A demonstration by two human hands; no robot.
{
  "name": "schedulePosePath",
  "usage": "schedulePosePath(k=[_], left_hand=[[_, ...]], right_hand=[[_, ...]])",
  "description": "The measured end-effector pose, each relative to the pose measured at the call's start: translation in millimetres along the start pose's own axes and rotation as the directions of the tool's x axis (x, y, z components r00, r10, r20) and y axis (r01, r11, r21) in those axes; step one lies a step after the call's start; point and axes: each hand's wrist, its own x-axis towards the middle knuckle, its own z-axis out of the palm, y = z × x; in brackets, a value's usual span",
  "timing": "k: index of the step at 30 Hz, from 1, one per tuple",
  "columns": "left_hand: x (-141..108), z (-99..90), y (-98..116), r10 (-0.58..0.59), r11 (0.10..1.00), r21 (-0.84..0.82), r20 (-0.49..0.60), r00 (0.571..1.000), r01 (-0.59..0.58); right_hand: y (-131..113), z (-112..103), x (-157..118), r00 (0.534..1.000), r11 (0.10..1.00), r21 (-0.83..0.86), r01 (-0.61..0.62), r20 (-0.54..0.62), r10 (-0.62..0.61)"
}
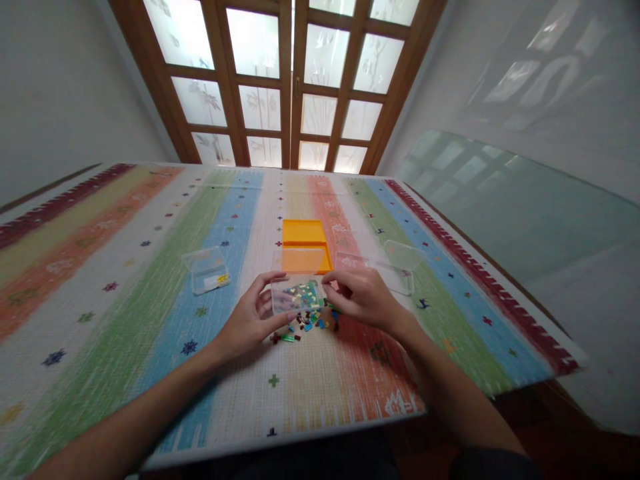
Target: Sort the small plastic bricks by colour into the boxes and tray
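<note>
My left hand (257, 310) wraps around the left side of a clear plastic box (297, 297), thumb along its near edge. Many small coloured pieces (313, 321), in blue, green, yellow and dark red, lie in a pile just below the box. More pieces show through its clear plastic; whether they are inside or beneath it I cannot tell. My right hand (357, 293) is closed at the box's right edge, thumb and fingers bent in a pinch there. Its fingertips are partly hidden. Just beyond the box lies an open orange case (303, 231).
An open clear box (204, 270) with a few yellow pieces stands at the left. Another open clear box (400, 273) is on the right, past my right hand. A striped tablecloth (210, 380) covers the table, whose front edge is close to me. Wooden glazed doors (293, 87) stand behind.
</note>
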Motion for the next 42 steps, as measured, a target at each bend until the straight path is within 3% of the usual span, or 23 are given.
schedulePosePath(k=[2,4,8,10,13,22,24,27,31,36,42], left_hand=[[2,-2.7,-1,0.021,0.999,0.026,-0.039,0.999,-0.020],[4,-5.2,-1,0.046,0.998,0.047,-0.064,0.997,-0.043],[6,-7.8,-2,0.076,0.996,0.056,-0.094,0.993,-0.071],[6,-7.7,-2,0.065,0.997,0.047,-0.098,0.993,-0.061],[6,-6.6,-2,0.042,0.999,0.036,-0.088,0.995,-0.038],[6,-6.3,-4,0.037,0.999,0.025,-0.082,0.996,-0.035],[6,-6.3,-4,0.042,0.999,0.017,-0.083,0.996,-0.041],[6,-5.3,-5,0.032,0.999,0.002,-0.070,0.997,-0.032],[5,-2.6,-4,0.029,0.999,-0.018,-0.050,0.998,-0.030],[2,0.0,-1,0.038,0.999,-0.016,-0.001,0.999,-0.038],[0,1.4,0,0.011,0.999,-0.051,0.052,0.999,-0.008]], right_hand=[[2,-8,-1,1.000,0.997,0.073,-0.004,0.020,0.002],[4,-13,-1,0.987,0.993,0.119,0.007,0.158,-0.026],[3,-10,-1,0.874,0.998,0.050,0.023,0.483,-0.044],[0,-4,-1,0.834,1.000,-0.016,0.019,0.552,-0.007],[-3,5,-1,0.815,0.997,-0.078,0.028,0.579,0.022],[0,2,2,0.805,0.998,0.030,0.052,0.591,-0.059],[1,-1,3,0.822,0.990,0.138,0.038,0.559,-0.109],[2,-2,2,0.889,0.959,0.280,0.051,0.424,-0.171],[2,2,0,0.960,0.941,0.324,0.097,0.218,-0.174],[4,5,-1,0.982,0.919,0.389,0.057,0.144,-0.121],[6,9,0,0.987,0.919,0.394,0.018,0.142,-0.080]])
